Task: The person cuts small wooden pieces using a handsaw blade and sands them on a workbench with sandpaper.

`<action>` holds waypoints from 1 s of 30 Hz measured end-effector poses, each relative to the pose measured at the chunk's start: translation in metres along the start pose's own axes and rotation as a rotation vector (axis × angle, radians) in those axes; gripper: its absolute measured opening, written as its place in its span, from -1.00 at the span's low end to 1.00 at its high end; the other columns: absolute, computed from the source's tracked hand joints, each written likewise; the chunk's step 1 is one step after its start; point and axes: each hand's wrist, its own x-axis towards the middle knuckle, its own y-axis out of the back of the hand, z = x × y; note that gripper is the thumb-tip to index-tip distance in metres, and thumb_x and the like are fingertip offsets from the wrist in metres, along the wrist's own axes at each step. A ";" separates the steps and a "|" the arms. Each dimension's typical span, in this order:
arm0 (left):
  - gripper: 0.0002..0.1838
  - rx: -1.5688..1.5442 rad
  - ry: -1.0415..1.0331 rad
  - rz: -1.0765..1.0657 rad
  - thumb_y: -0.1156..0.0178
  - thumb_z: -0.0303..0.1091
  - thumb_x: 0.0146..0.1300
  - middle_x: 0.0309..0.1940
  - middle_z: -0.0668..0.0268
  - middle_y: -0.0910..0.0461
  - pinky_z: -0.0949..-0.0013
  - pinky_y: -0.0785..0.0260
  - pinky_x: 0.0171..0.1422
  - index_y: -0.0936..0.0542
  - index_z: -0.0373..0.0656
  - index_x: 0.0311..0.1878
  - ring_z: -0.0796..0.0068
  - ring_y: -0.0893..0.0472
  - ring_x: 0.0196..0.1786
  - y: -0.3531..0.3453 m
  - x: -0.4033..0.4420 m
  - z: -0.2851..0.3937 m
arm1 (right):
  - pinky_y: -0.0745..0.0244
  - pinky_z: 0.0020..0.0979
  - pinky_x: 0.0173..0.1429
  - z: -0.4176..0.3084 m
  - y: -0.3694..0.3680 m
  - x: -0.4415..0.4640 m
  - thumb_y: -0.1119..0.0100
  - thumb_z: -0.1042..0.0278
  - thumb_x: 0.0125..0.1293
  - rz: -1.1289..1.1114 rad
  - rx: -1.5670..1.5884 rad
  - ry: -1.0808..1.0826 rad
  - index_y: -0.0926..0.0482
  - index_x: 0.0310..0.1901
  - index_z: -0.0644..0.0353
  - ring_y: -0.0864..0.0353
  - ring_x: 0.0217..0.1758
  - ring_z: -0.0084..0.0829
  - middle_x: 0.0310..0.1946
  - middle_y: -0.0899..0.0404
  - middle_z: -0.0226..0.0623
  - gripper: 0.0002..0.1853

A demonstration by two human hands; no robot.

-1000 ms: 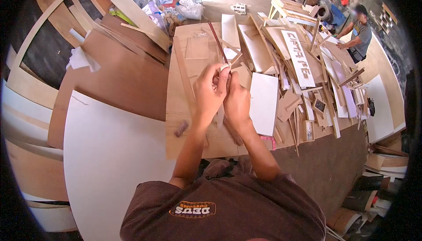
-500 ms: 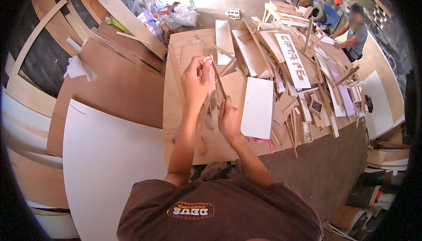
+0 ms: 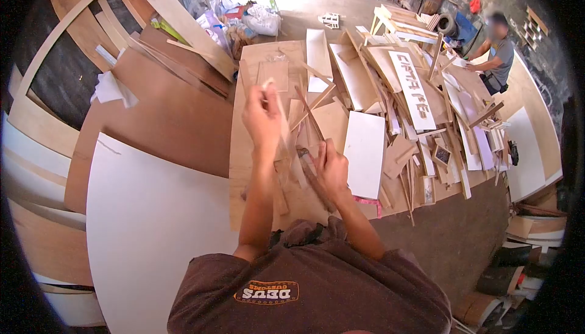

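Observation:
Over the plywood table, my left hand (image 3: pixel 263 118) is raised with its fingers closed round a small pale piece (image 3: pixel 268 83), blurred by motion. Lower and to the right, my right hand (image 3: pixel 333 166) is closed on a thin dark reddish-brown strip (image 3: pixel 309 115) that points up and to the left. The strip's upper end is apart from my left hand. Beside my right hand lies a white rectangular board (image 3: pixel 365 154). Several narrow wood pieces lie beneath and between the hands.
Wood offcuts and a white lettered board (image 3: pixel 412 90) are heaped on the table's right (image 3: pixel 244 182). A co-worker (image 3: pixel 498 54) stands beyond them. Large brown (image 3: pixel 152 108) and white sheets (image 3: pixel 152 230) lie at left. A pink tape (image 3: pixel 368 203) is near the front edge.
My hands were together around the strip a second ago and are now apart. My left hand has moved left, away from the strip; my right hand has come down and towards me with it.

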 end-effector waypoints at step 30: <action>-0.59 -1.030 0.969 -0.203 0.17 0.11 0.55 -0.63 0.44 -0.27 0.44 -0.19 -0.43 -0.42 -0.04 -0.15 0.57 -0.23 -0.64 0.165 0.036 -0.008 | -0.29 -0.55 -0.26 -0.140 -0.091 -0.017 -0.20 0.24 0.45 -0.054 0.891 -0.347 -0.41 -0.26 0.19 -0.33 -0.33 -0.65 -0.41 -0.39 -0.45 -0.76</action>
